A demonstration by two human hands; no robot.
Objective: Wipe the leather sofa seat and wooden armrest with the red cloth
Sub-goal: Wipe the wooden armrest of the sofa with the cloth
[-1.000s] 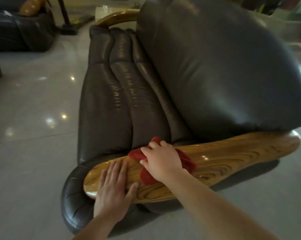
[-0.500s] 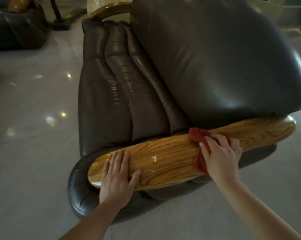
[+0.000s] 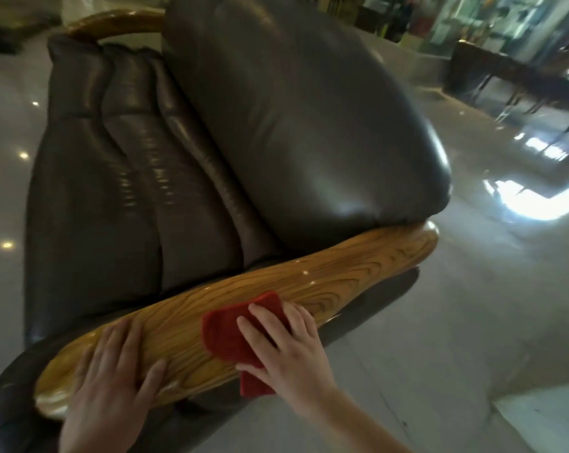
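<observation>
The red cloth (image 3: 235, 335) lies on the wooden armrest (image 3: 342, 273) nearest the camera, about halfway along it, and drapes over the near edge so that one corner hangs down past the wood. The right hand (image 3: 286, 351) presses flat on top of the cloth, fingers spread and stretched out across it, the thumb at the near edge of the armrest; the palm pins the cloth against the wood rather than bunching it up. The left hand (image 3: 113, 384) rests open and flat on the same armrest, closer to its rounded front end, fingers laid along the grain and holding nothing. The two hands are near each other but apart, with a stretch of bare glossy wood between them.

The armrest runs at a slant from the lower left up to the right, where its far end sits under the big back cushion (image 3: 293, 109) of the dark leather sofa (image 3: 90, 207). Beyond the armrest, the seat (image 3: 178, 197) shows as long padded ridges with shiny creases. A second wooden armrest (image 3: 113, 24) curves along the far side of the sofa. The sofa stands on a pale polished floor (image 3: 473, 289) that reflects ceiling lights and a bright window patch at the right. Dark furniture in the background is blurred.
</observation>
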